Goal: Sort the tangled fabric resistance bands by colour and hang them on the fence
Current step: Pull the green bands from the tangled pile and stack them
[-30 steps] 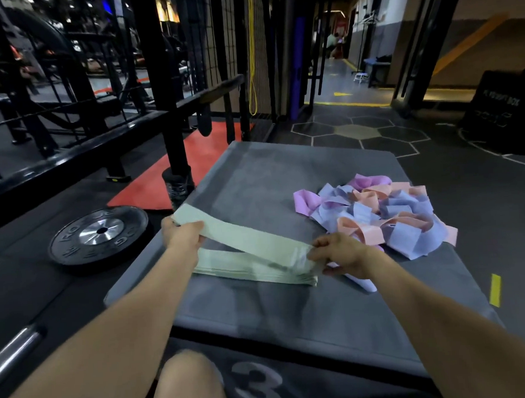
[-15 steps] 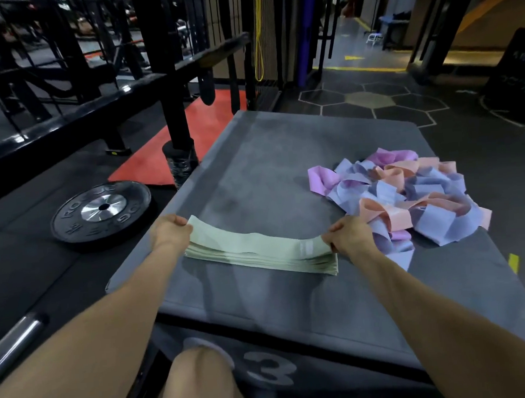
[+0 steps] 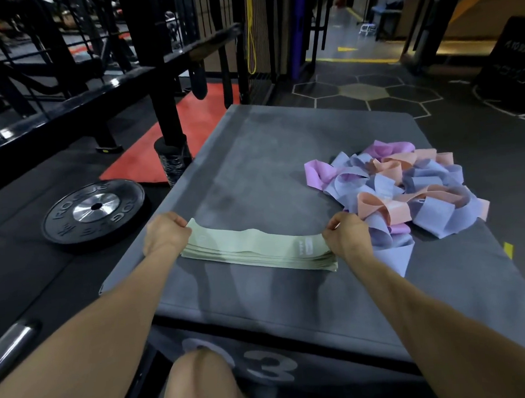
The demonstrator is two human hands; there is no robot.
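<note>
My left hand (image 3: 165,235) and right hand (image 3: 345,240) have fingers curled, pinching the two ends of the green bands (image 3: 258,252), stacked flat on the grey bench (image 3: 267,155); the tangled pile (image 3: 408,190) sits just right.

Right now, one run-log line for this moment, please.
green bands stacked flat | left hand, right hand grip ends | tangled pile unsorted

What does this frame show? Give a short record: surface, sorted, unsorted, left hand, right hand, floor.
surface: grey box
sorted: green stack, flat at the near edge
unsorted: tangled pile of purple, blue and peach bands, at the right
left hand: grips the stack's left end
right hand: grips its right end
floor: weight plate left of the box
</note>
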